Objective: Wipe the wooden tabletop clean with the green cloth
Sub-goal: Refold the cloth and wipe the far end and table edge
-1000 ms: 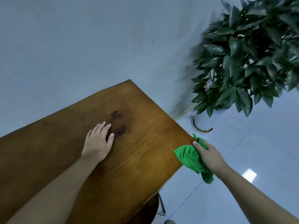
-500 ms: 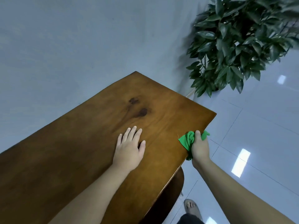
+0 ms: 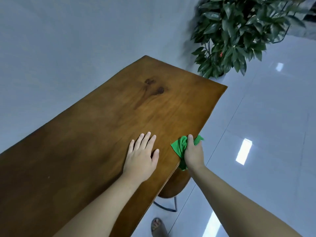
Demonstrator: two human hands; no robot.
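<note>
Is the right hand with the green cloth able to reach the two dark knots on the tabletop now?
Probably yes: nothing lies between the right hand and the dark knots, and the left hand rests aside.

No text, label, brand, number or sign can be read anywhere, not on the table, the cloth, the wall, the floor or the plant.

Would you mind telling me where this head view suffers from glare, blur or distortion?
Head view: bright light reflections glare on the glossy floor tiles; the potted plant is smeared by motion blur at top right; wide-angle distortion tilts the wooden tabletop; the right hand and green cloth stay fairly sharp.
</note>
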